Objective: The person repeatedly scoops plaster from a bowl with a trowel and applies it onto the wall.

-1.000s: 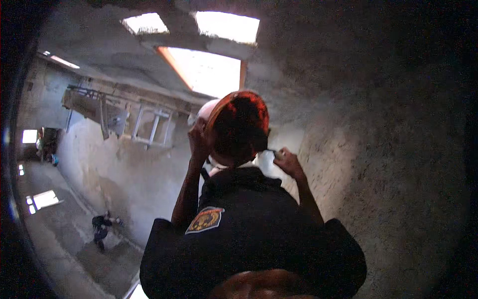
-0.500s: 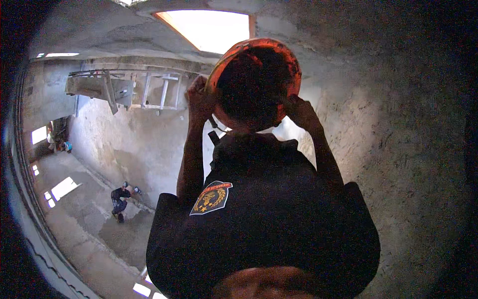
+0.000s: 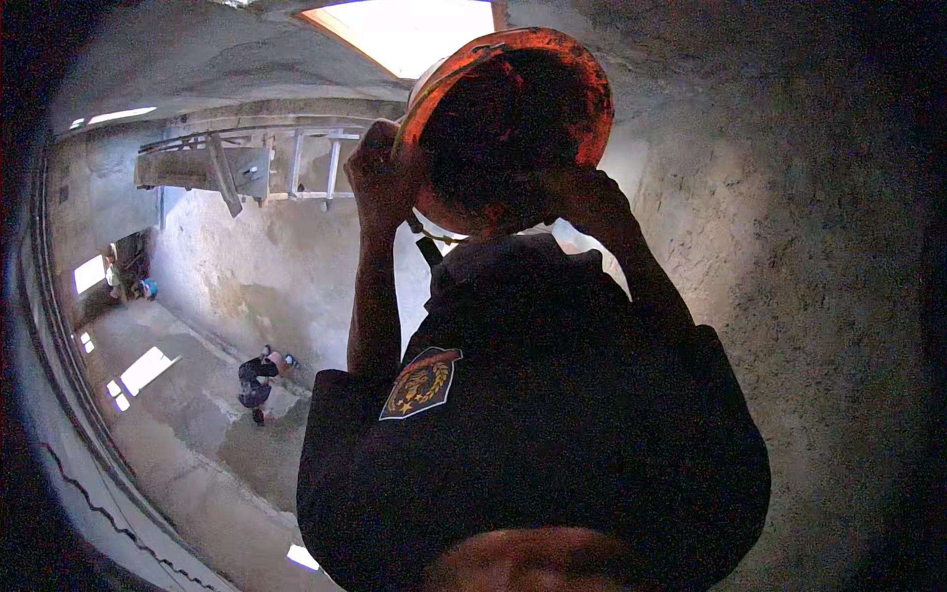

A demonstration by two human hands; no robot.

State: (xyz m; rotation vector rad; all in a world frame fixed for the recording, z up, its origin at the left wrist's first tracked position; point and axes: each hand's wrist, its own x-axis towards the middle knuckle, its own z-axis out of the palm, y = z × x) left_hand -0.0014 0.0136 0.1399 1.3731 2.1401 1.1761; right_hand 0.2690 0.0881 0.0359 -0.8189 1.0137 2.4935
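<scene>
A round orange bucket [image 3: 592, 104] is held up in front of my chest, its mouth turned toward me. The inside is dark, with a few orange-red streaks. My left hand [image 3: 373, 170] is closed on the left side of its rim. At the lower right of the bucket, my right hand [image 3: 595, 205] grips the edge, with most of its fingers in shadow. A thin handle or cord [image 3: 439, 237] hangs at the bucket's lower left. Both forearms reach up from the short sleeves of a dark shirt [image 3: 552, 395] with a shield badge [image 3: 422, 384].
A rough plastered wall [image 3: 789, 296] rises on the right. Timber boards [image 3: 187, 170] and a ladder-like frame [image 3: 314, 163] are at upper left, below a bright opening [image 3: 414, 35]. Far below left, another person [image 3: 258, 383] bends over on the patchy floor [image 3: 178, 414].
The bucket has moved upward in the view and tilted slightly, with both hands still on it. My left hand has shifted up and left. The person below appears a little farther right.
</scene>
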